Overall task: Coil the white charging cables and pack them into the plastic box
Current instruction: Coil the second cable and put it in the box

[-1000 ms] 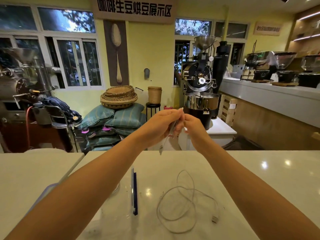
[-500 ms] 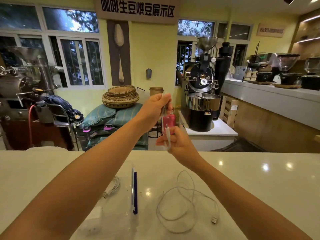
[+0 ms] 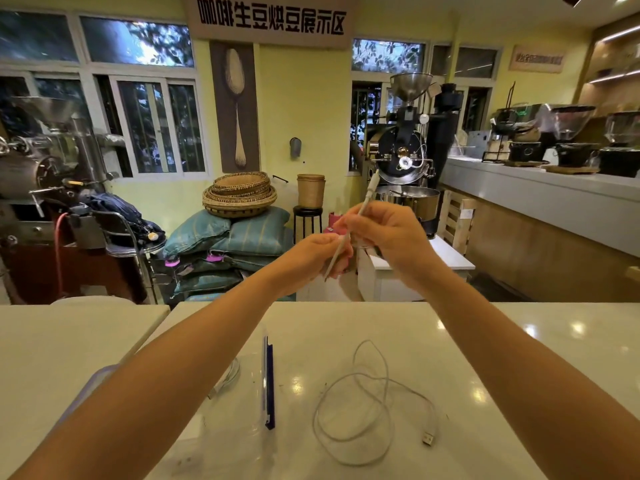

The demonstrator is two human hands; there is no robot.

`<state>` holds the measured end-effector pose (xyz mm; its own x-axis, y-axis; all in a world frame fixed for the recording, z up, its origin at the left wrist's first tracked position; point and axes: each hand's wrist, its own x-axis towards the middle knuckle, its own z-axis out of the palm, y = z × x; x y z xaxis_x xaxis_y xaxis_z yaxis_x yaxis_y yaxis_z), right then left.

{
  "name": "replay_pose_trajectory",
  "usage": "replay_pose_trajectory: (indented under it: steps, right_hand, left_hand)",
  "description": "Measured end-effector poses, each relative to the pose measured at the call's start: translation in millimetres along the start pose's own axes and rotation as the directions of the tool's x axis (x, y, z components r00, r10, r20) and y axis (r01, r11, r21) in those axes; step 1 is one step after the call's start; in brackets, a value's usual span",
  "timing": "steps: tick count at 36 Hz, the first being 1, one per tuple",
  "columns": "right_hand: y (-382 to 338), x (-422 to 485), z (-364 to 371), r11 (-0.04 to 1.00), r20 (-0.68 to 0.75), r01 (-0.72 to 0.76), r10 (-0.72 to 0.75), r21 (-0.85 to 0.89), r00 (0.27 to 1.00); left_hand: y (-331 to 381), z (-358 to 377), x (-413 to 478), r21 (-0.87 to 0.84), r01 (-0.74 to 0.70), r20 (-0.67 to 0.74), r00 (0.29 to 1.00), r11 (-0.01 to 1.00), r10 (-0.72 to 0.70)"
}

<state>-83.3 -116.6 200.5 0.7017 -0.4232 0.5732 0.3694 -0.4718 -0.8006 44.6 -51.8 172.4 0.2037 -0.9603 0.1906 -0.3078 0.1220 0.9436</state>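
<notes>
Both hands are raised above the far edge of the white counter (image 3: 346,327). My left hand (image 3: 313,252) and my right hand (image 3: 388,233) pinch the same folded white charging cable (image 3: 362,211), which slants up to the right with its plug end sticking out above my right hand. A second white cable (image 3: 367,403) lies loosely looped on the counter, its USB plug (image 3: 428,438) at the right. The clear plastic box (image 3: 228,403) with a blue-edged side stands at the lower left under my left forearm. Another white cable (image 3: 230,375) shows inside it.
Beyond the counter stand a black coffee roaster (image 3: 403,161), stacked teal sacks (image 3: 235,237) with woven baskets on top, and a chair with dark clothing (image 3: 117,216). A long grey bar (image 3: 540,195) with grinders runs along the right.
My hands came together again. The left hand dropped from its raised spot and the right hand rose to meet it, so the held cable now slants between them.
</notes>
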Motion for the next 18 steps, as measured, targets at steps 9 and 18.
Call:
replay_pose_trajectory:
  steps: [9,18]
  right_hand:
    - [19.0,6.5,-13.1,0.902,-0.045,-0.206,0.241,0.380,0.970]
    - [31.0,2.5,-2.0,0.714,-0.014,-0.327,0.427,0.619,0.904]
  left_hand:
    - [5.4,8.8,-6.3,-0.324,0.129,0.255,0.966,0.937,-0.045]
    - [6.3,5.7,-14.9,-0.310,0.113,0.335,0.942,0.944,-0.002]
